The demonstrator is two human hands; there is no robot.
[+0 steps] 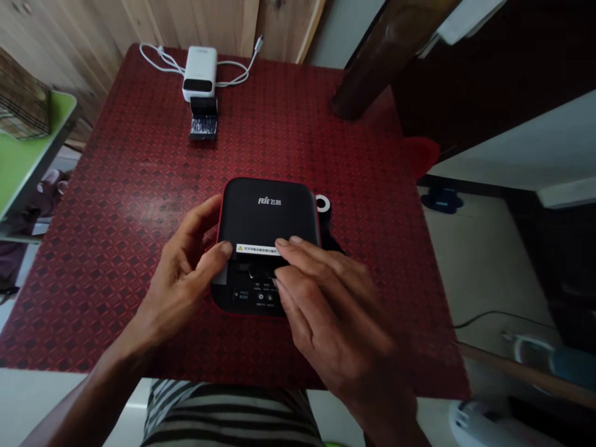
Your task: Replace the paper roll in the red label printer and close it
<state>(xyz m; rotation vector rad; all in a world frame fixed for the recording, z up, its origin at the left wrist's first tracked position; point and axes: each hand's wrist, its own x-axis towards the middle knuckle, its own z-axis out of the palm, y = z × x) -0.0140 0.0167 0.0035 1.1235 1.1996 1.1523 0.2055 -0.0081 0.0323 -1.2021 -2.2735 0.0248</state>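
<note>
A square black device (pixel 267 226) with a red edge and FEJE lettering lies on the table in front of me. A white warning label (pixel 255 249) crosses it above a lower panel (pixel 249 304) with small icons. My left hand (pixel 184 279) grips the left side, thumb on the front by the label and fingers round the edge. Over the lower right part is my right hand (pixel 333 298), two fingertips on the label's right end. Its thumb and a bent finger meet just below, by a small slot; whatever is between them is too small to make out.
A white power bank (pixel 200 71) with a white cable (pixel 239 73) and a dark folded strap (pixel 203 121) sits at the back left. A white ring-shaped item (pixel 323 203) shows beside the device. A brown wooden post (pixel 372 68) stands at the table's back right.
</note>
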